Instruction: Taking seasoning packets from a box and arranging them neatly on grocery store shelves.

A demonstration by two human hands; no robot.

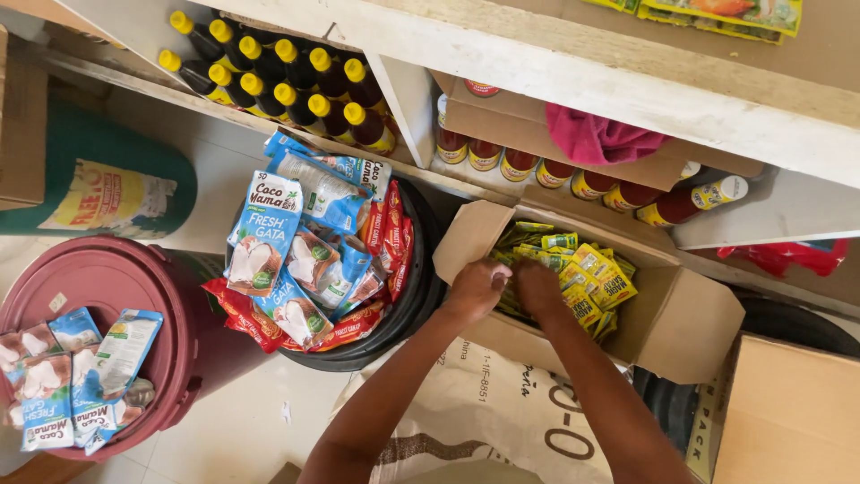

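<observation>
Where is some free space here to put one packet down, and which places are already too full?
Free: pale floor between maroon plastic drum and white printed sack. Crowded: black round tub heaped with blue pouches; brown cardboard box, where both hands dig among yellow sachets.

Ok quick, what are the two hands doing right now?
Left hand: curled closed on the yellow sachets in the cardboard box.
Right hand: down among the same sachets; its grip cannot be told.
</observation>
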